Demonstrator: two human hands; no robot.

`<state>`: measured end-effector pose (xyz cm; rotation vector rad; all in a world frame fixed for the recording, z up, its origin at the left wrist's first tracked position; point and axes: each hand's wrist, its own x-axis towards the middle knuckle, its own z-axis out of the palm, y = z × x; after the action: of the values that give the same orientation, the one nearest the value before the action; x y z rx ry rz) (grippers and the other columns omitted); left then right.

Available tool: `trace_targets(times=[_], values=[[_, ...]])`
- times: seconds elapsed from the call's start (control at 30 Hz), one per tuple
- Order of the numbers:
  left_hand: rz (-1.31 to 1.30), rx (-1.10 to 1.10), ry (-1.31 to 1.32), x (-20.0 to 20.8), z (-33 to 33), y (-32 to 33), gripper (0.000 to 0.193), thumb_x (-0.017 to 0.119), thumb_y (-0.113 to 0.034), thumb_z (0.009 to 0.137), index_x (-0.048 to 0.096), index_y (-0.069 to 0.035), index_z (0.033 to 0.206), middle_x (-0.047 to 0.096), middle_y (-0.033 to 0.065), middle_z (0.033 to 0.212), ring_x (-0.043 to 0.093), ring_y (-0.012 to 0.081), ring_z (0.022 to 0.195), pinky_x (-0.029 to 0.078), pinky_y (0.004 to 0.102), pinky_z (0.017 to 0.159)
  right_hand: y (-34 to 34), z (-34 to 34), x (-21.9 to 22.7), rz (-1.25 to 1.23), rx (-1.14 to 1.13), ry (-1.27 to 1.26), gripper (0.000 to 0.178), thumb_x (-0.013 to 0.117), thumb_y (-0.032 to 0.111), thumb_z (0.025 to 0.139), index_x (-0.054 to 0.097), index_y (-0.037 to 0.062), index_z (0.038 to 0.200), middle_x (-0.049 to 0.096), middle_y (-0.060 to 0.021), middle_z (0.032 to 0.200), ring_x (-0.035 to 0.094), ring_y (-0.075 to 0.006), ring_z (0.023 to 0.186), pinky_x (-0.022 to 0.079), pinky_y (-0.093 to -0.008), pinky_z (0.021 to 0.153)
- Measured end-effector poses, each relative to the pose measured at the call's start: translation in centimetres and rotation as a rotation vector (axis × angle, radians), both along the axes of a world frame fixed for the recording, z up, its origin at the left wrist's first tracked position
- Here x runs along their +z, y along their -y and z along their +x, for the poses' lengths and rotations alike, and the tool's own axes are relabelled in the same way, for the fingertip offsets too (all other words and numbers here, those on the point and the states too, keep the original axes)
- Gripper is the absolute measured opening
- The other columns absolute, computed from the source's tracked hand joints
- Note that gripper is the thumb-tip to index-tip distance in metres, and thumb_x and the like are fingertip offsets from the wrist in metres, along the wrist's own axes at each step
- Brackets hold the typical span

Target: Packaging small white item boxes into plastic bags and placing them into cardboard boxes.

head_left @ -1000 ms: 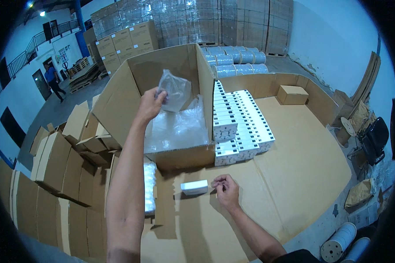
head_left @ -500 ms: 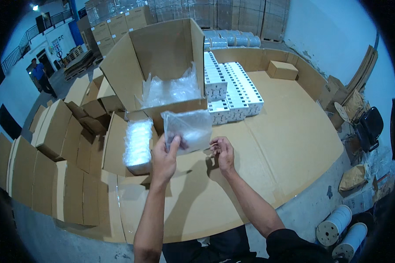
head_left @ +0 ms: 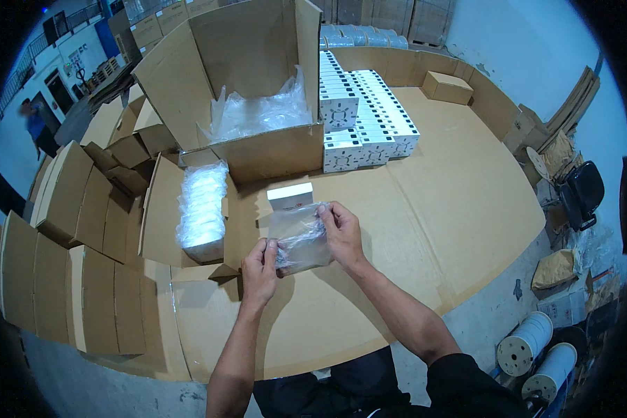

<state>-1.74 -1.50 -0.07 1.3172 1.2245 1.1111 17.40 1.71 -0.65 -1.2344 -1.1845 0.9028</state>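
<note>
Between my two hands a see-through plastic bag [head_left: 298, 240] is stretched above the cardboard-covered table. My left hand [head_left: 259, 273] pinches its lower left edge, and my right hand [head_left: 343, 235] grips its upper right side, thumb on top. Just behind the bag is a small white box [head_left: 290, 196], its lower part hidden by the bag. To the left, an open carton [head_left: 159, 209] holds a row of bubble-wrapped packs [head_left: 203, 202]. A larger open carton [head_left: 272, 155] behind it contains a heap of plastic bags [head_left: 261, 115].
White patterned boxes [head_left: 369, 115] stand stacked right of the large carton. Several empty cartons [head_left: 56, 279] line the left side. A small brown box [head_left: 447, 88] sits at the far right corner. Cable reels [head_left: 526, 341] lie on the floor at right; a person [head_left: 38, 129] walks at far left.
My right hand has come onto the bag, which my left hand alone held before. The bag is lower and tilted flatter, and the small white box behind it now shows.
</note>
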Motion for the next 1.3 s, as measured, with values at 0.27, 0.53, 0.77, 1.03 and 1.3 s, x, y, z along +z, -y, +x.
trace_targets(times=[0.27, 0.53, 0.77, 1.03, 1.3], values=[[-0.035, 0.019, -0.115, -0.1, 0.3, 0.3, 0.025, 0.055, -0.023, 0.104, 0.064, -0.001, 0.107, 0.062, 0.0045, 0.073, 0.059, 0.0096, 0.059, 0.049, 0.0267, 0.055, 0.4, -1.1, 1.4, -0.02, -0.138, -0.105, 0.026, 0.056, 0.024, 0.104, 0.063, 0.0005, 0.094, 0.057, -0.002, 0.07, 0.051, -0.0085, 0.064, 0.044, -0.0287, 0.058], [0.144, 0.14, -0.249, 1.3, 2.4, -1.6, 0.032, 0.056, -0.029, 0.104, 0.067, 0.001, 0.101, 0.062, 0.0038, 0.068, 0.064, 0.0125, 0.072, 0.051, 0.031, 0.062, 1.1, -1.2, 1.8, 0.131, -0.092, 0.086, 0.024, 0.057, 0.02, 0.102, 0.062, -0.0016, 0.092, 0.057, -0.0057, 0.067, 0.053, -0.0086, 0.064, 0.045, -0.0299, 0.058], [0.195, 0.282, -0.077, 0.2, 2.3, -2.2, 0.033, 0.05, -0.028, 0.107, 0.066, 0.0, 0.096, 0.055, 0.0008, 0.065, 0.052, 0.0128, 0.062, 0.045, 0.0321, 0.058, 1.2, -1.6, 1.4, 0.055, -0.055, 0.163, 0.023, 0.058, 0.019, 0.102, 0.063, -0.0013, 0.092, 0.054, -0.0036, 0.061, 0.05, -0.0066, 0.062, 0.043, -0.0294, 0.055], [0.192, 0.314, -0.042, -0.2, 1.9, -2.5, 0.031, 0.046, -0.025, 0.108, 0.063, 0.0, 0.103, 0.056, 0.0021, 0.08, 0.048, 0.0086, 0.069, 0.042, 0.0272, 0.062, 0.3, -0.8, 0.8, -0.046, -0.04, -0.209, 0.021, 0.057, 0.023, 0.104, 0.065, 0.0034, 0.104, 0.06, 0.0015, 0.074, 0.049, -0.0032, 0.062, 0.04, -0.0227, 0.055], [0.185, 0.378, -0.02, 0.7, 1.3, -2.9, 0.031, 0.044, -0.025, 0.108, 0.061, 0.0, 0.105, 0.056, 0.0016, 0.079, 0.048, 0.0089, 0.069, 0.043, 0.0278, 0.062, 1.5, 2.1, 4.2, -0.436, 0.587, -0.009, 0.013, 0.07, 0.014, 0.094, 0.063, 0.0027, 0.094, 0.063, 0.001, 0.078, 0.058, -0.0049, 0.07, 0.047, -0.0211, 0.06]])
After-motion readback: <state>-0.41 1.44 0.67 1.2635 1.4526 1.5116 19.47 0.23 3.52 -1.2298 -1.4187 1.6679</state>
